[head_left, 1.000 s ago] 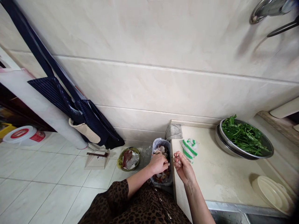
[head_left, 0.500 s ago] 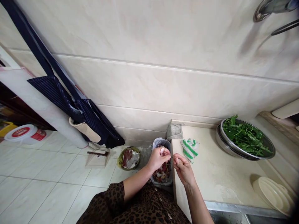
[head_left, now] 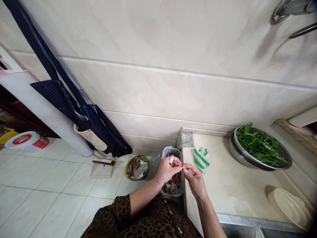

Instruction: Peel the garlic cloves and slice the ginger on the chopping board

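My left hand (head_left: pixel 168 171) is raised over a small plastic-lined bin (head_left: pixel 170 152) and holds a pale pinkish scrap (head_left: pixel 171 161) in its fingers. My right hand (head_left: pixel 194 180) is close by over the counter edge, its fingertips pinching a tiny pale bit (head_left: pixel 183 168) against my left fingertips. Mixed red and white food scraps (head_left: pixel 172 184) fill the bin, partly hidden under my hands. A leopard-print sleeve (head_left: pixel 148 215) covers my left forearm's upper end.
A beige counter (head_left: pixel 230 188) runs to the right, with a steel bowl of leafy greens (head_left: pixel 260 147), a green-striped cloth (head_left: pixel 201 159), a grey rag (head_left: pixel 184 139) and pale plates (head_left: pixel 288 207). A dustpan with brush (head_left: pixel 102 167) and a scrap-filled green dish (head_left: pixel 136 168) lie on the tiled floor.
My left hand has risen out of the bin with the pale scrap, and my right hand has moved left until the fingertips of both hands meet.
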